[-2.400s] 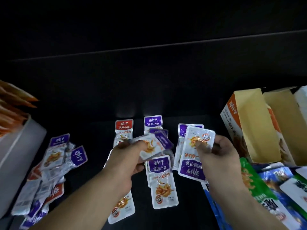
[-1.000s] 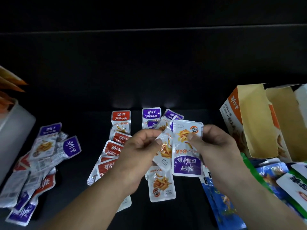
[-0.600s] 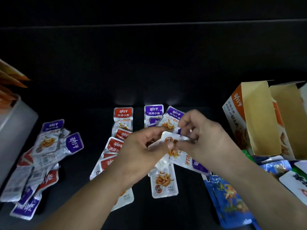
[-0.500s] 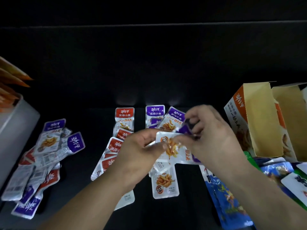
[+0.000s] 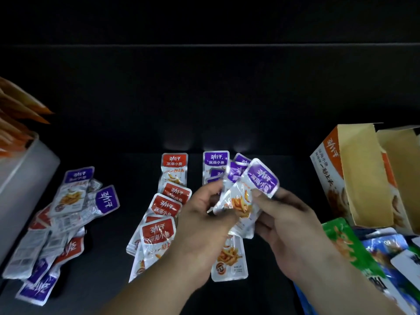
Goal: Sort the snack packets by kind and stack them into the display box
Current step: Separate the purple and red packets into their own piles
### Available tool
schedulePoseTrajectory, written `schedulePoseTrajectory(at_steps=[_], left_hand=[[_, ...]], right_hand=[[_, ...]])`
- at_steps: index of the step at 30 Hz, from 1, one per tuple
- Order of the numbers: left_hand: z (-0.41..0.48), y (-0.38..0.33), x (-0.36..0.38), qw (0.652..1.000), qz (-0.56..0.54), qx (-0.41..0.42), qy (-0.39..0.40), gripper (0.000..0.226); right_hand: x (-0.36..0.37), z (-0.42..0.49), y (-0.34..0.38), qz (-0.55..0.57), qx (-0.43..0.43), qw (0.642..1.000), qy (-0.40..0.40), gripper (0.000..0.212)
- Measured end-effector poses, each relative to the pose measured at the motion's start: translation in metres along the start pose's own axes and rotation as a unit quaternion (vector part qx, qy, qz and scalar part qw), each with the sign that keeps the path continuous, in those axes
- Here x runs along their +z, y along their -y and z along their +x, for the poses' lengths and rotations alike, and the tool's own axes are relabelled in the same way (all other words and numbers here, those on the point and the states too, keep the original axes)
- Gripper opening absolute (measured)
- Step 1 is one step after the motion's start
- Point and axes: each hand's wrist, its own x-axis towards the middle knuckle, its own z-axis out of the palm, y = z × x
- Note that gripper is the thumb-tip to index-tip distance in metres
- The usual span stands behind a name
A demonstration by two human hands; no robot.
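Purple 劲仔 深海小鱼 packet (image 5: 255, 186) pinched by right hand (image 5: 288, 226).

The left hand (image 5: 200, 228) hides part of the red packets (image 5: 168, 205); the right edge cuts off the display box (image 5: 359, 178).

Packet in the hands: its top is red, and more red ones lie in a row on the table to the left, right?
Not quite. The head view shows the packet pinched between the left hand and right hand has a purple top, not red. The red-topped packets do lie in a row on the table to the left.
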Motion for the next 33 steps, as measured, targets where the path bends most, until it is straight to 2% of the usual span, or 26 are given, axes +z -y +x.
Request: schedulePoseTrajectory(at_steps=[2,4,8,11,13,15,19,22,29,31,33], left_hand=[[0.0,0.0,0.002,0.998,0.051,0.015,0.025,0.049],[0.001,0.0,0.0,0.993,0.105,0.035,0.048,0.047],[0.009,0.002,-0.016,0.975,0.204,0.09,-0.007,0.042],[0.018,0.012,-0.03,0.968,0.224,0.107,-0.037,0.039],[0.021,0.019,-0.036,0.959,0.248,0.128,-0.043,0.038],[0.019,0.023,-0.041,0.936,0.304,0.168,-0.048,0.037],[0.013,0.029,-0.054,0.907,0.354,0.216,-0.07,0.034],[0.008,0.031,-0.071,0.909,0.349,0.209,-0.092,0.034],[-0.032,0.028,-0.119,0.902,0.363,0.212,-0.098,0.032],[-0.042,0.031,-0.138,0.889,0.389,0.22,-0.1,0.029],[-0.047,0.036,-0.159,0.887,0.402,0.201,-0.109,0.027]], right_hand=[[0.005,-0.002,-0.004,-0.059,-0.029,0.998,-0.004,0.026],[0.004,0.005,-0.002,-0.097,-0.062,0.992,-0.044,0.03],[-0.013,0.049,0.008,-0.162,-0.085,0.973,-0.142,0.038],[-0.014,0.077,0.006,-0.162,-0.062,0.975,-0.142,0.038],[-0.009,0.087,0.002,-0.191,-0.083,0.968,-0.138,0.036],[-0.004,0.094,-0.004,-0.256,-0.135,0.946,-0.144,0.037],[-0.001,0.099,-0.007,-0.462,-0.201,0.847,-0.171,0.053],[0.002,0.089,-0.008,-0.486,-0.222,0.829,-0.164,0.053],[0.001,0.055,-0.029,-0.524,-0.271,0.799,-0.119,0.027],[0.004,0.046,-0.036,-0.545,-0.287,0.779,-0.118,0.028],[0.022,0.033,-0.038,-0.541,-0.311,0.775,-0.104,0.036]])
